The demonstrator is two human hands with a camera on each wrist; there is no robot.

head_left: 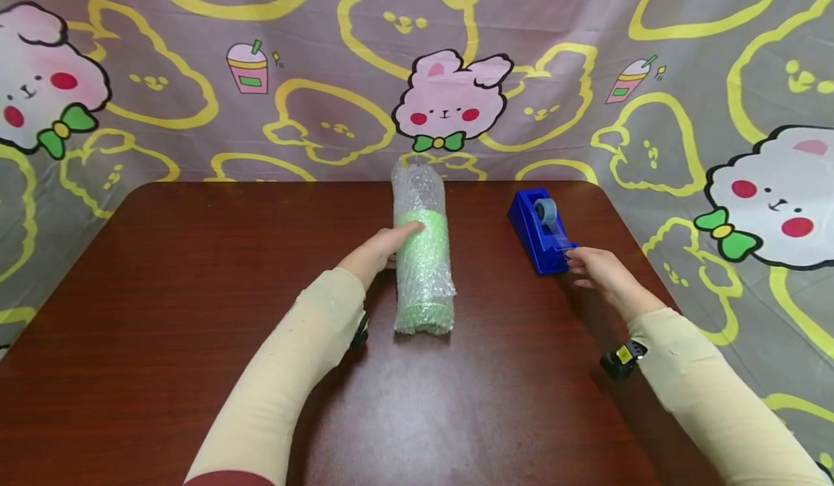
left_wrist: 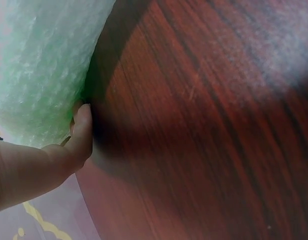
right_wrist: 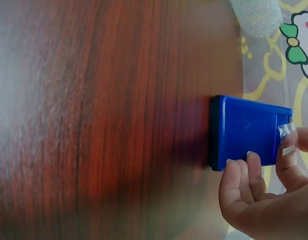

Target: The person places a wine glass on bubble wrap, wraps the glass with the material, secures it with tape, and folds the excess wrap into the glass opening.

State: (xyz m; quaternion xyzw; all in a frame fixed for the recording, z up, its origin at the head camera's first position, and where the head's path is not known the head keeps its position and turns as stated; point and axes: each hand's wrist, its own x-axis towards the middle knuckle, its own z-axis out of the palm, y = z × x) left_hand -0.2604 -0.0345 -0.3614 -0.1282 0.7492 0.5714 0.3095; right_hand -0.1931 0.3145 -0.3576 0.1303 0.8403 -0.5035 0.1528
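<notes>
A green cylinder in clear bubble wrap lies lengthwise mid-table, its far end toward the curtain. My left hand grips it from the left, thumb across the top; in the left wrist view, the fingers curl in low against the wrap. To the right stands a blue tape dispenser with a roll of clear tape in it. At its front end, my right hand pinches the free end of the tape between thumb and index finger. The other right fingers curl beside the dispenser's side.
A glossy dark red-brown wooden table spreads under everything. Its far edge meets a printed curtain with rabbits and yellow outlines, which also runs along the right side. Small cameras, such as the right wrist camera, sit on both wrists.
</notes>
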